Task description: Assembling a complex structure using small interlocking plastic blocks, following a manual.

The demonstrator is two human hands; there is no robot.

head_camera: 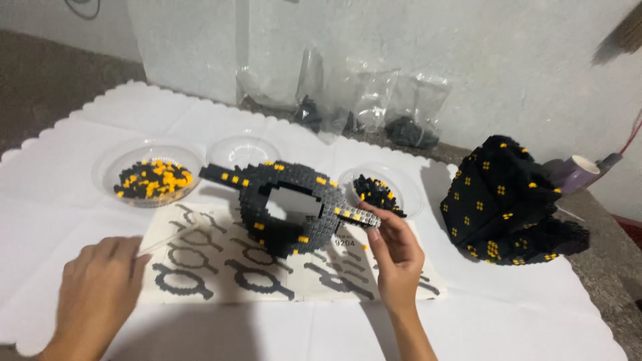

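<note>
Left hand rests knuckles-up on white cloth, fingers curled shut round thin pale tool; grip itself hidden under hand, tool blurred. Far left: clear dish of black and yellow bricks. Tool tip lies over instruction sheet. Ring-shaped black brick model stands on sheet, between hands. Right hand pinches grey studded strip at model's right edge, thumb and forefinger nearly closed. Small dish of black bricks just behind fingertips. Far right: finished black brick piece, well apart.
</note>
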